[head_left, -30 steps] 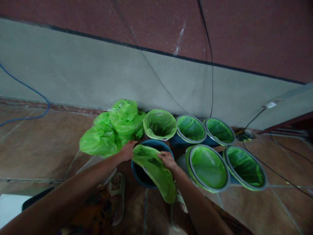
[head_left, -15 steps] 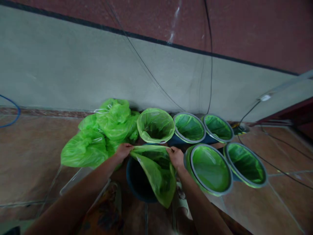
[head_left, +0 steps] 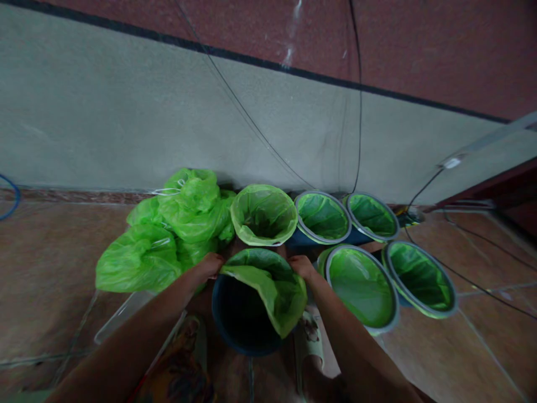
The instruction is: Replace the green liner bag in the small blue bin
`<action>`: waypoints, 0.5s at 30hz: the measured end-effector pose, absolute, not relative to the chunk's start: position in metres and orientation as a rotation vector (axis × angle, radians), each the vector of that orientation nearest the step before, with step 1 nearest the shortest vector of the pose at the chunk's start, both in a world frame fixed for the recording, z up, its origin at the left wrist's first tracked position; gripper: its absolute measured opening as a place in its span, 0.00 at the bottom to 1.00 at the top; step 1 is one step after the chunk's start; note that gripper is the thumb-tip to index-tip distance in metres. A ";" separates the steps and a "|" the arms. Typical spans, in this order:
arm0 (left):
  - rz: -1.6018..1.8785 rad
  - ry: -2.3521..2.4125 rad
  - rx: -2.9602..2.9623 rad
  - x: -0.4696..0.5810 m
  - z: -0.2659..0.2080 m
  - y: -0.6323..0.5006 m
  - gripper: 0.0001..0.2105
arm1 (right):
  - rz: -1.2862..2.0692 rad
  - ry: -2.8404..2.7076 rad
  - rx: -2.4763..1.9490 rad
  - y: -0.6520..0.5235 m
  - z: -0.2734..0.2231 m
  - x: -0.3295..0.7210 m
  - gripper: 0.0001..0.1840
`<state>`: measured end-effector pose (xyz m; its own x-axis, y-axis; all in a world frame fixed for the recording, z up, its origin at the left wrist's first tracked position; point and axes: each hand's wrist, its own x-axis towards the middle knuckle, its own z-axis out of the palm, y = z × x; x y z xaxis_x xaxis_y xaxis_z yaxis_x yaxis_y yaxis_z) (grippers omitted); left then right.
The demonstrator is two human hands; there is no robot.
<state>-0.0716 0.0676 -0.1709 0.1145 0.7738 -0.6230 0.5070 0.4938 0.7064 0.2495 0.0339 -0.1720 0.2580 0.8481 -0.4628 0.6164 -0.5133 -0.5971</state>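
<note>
Between my feet stands a dark blue trash bin point(head_left: 239, 313). A green trash bag point(head_left: 279, 294) is stretched over its far rim, while its near edge hangs loose and folded across the opening. My left hand point(head_left: 212, 263) is closed on the bag's edge at the left side of the rim. On the right side, my right hand point(head_left: 301, 266) grips the bag's edge too. The fingertips of both hands are partly hidden behind the rim. Just beyond is another bin lined with a green bag point(head_left: 264, 215).
Several bins with green liners and grey rims stand to the right, the nearest a lined bin point(head_left: 361, 288). Full green bags point(head_left: 168, 235) are heaped at the left by a clear plastic container point(head_left: 123, 316). A black cable point(head_left: 478, 285) crosses the floor at right.
Both hands have lowered the bag's far edge from above the bin down over its far rim. The bag's loose near part has sunk and folded over the opening.
</note>
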 end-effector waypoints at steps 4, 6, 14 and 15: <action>0.291 1.493 1.064 -0.082 -0.153 0.059 0.11 | 0.951 -1.289 -2.239 0.006 -0.165 0.253 0.13; 0.327 1.485 1.062 -0.085 -0.145 0.053 0.14 | 0.826 -1.256 -2.271 -0.010 -0.160 0.250 0.18; 0.291 1.516 1.223 -0.094 -0.146 0.027 0.24 | 0.659 -1.360 -2.397 -0.061 -0.144 0.234 0.13; 0.290 1.522 1.231 -0.094 -0.146 0.025 0.24 | 0.655 -1.306 -2.405 -0.065 -0.145 0.235 0.10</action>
<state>-0.0941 0.0245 -0.1461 0.1434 0.8028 -0.5787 0.5342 0.4295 0.7281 0.2352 -0.0651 -0.1454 0.4754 0.8470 -0.2377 0.6971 -0.5275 -0.4855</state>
